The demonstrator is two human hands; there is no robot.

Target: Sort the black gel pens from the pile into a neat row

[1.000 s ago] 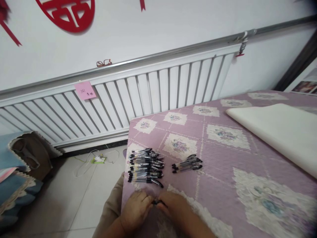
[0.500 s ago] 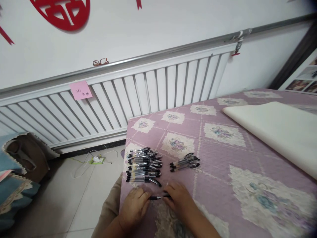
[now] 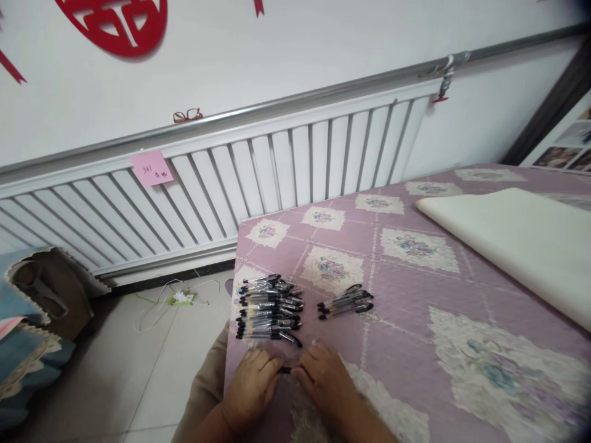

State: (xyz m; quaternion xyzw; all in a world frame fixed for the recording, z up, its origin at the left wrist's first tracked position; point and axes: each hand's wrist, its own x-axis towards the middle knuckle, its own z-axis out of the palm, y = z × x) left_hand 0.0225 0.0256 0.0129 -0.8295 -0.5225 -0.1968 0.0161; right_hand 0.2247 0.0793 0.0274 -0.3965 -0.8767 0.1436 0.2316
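A black pen [image 3: 285,370] lies level between my two hands, only a short dark stretch of it showing. My left hand [image 3: 253,381] is closed round one end of the pen. Fingers of my right hand [image 3: 321,372] are closed at the other end, over the tip, on what appears to be the pen's cap; the cap itself is hidden by them. Just beyond my left hand lies a pile of clear pens with black caps [image 3: 268,311], side by side. A smaller bunch of similar pens [image 3: 345,303] rests farther right, beyond my right hand.
The bed or table cover [image 3: 397,295] is purple with floral patches. A folded cream sheet [image 3: 517,246] lies at right. Behind stands a white radiator [image 3: 286,166] with a pink note [image 3: 152,168]. On the floor at left is a power strip [image 3: 181,297] with cords.
My right hand has moved left toward my left hand, closing the gap between them. The pale pen tip, bare before, is now covered. The pens on the cover have stayed put.
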